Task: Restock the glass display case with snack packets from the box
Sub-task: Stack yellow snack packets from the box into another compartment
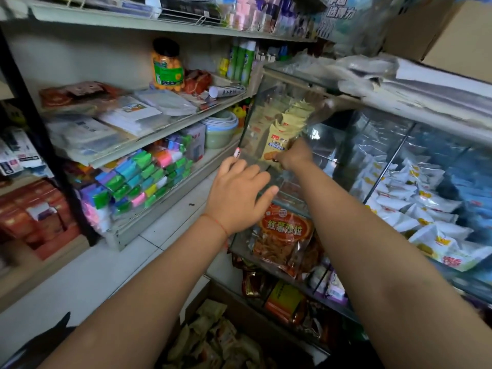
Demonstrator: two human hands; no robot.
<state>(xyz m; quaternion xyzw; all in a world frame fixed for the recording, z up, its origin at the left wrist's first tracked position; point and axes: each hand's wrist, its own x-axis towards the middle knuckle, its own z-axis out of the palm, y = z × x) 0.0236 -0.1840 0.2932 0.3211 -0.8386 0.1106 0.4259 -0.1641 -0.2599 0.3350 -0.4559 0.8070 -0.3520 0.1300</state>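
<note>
The glass display case (269,83) stands at centre right with its top compartment open toward me. My right hand (292,155) reaches inside and pinches the bottom of a yellow snack packet (277,141), the front one of an upright row of the same packets (295,110). My left hand (237,193) presses flat on the case's left glass edge, fingers spread, holding nothing. Below me an open cardboard box (213,339) holds several more yellowish packets.
An orange snack bag (285,235) lies in the case's lower compartment, white packets (415,209) fill the section to the right. A metal shelf (127,145) on the left carries coloured packs, bowls and a jar. White tiled floor (106,267) runs between shelf and case.
</note>
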